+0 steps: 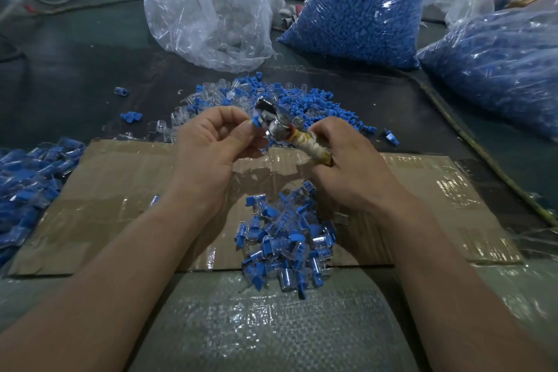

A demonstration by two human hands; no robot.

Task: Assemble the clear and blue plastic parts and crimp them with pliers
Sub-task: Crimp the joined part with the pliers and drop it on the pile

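My left hand (pixel 211 142) pinches a small blue and clear plastic part (pixel 257 123) between thumb and forefinger. My right hand (pixel 347 160) grips the wrapped handles of metal pliers (pixel 276 124), whose jaws sit at the blue part. Behind the hands lies a loose heap of blue and clear parts (pixel 302 103). Below the hands, on taped cardboard (pixel 120 190), lies a pile of assembled blue and clear pieces (pixel 287 238).
A clear bag of transparent parts (pixel 211 9) stands at the back. Two bags of blue parts (pixel 362 6) (pixel 498 69) stand back right. More assembled pieces (pixel 27 184) are heaped at the left edge. A woven sack (pixel 271 326) covers the near side.
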